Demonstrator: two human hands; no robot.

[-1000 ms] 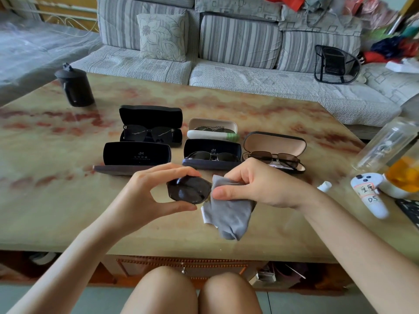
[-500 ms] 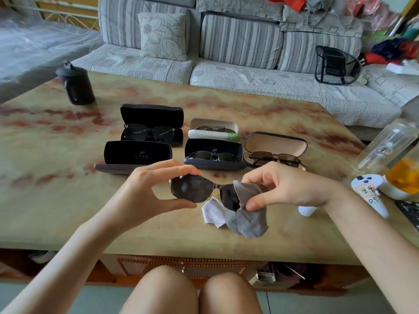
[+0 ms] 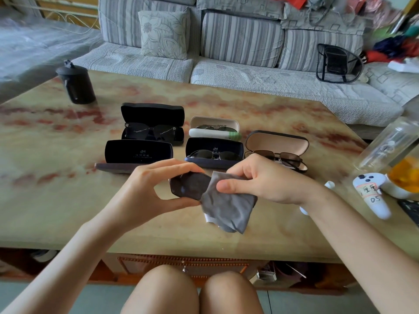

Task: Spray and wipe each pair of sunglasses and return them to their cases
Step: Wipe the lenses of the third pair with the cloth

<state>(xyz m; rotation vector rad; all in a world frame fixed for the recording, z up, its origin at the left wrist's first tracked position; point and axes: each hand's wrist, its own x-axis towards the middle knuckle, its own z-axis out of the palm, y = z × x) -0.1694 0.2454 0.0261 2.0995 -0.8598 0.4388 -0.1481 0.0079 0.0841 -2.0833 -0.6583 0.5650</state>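
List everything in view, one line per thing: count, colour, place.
marble-pattern table top: 1, beige with red veins, before the person
lidded black mug: 1, black, table's far left
open black glasses case, no glasses showing: 1, black, group's front left
open cases holding sunglasses: 4, black, white, navy, tan-lined, mid-table
held dark-lens sunglasses: 1, dark, between both hands
grey wiping cloth: 1, grey, draped over one lens
small white bottle: 1, white, behind right wrist
labelled white controller: 1, white, table's right
clear plastic bottle: 1, clear, right edge
striped fabric sofa: 1, grey, behind table
left hand: 1, fingers pinch the sunglasses
right hand: 1, fingers pinch the cloth
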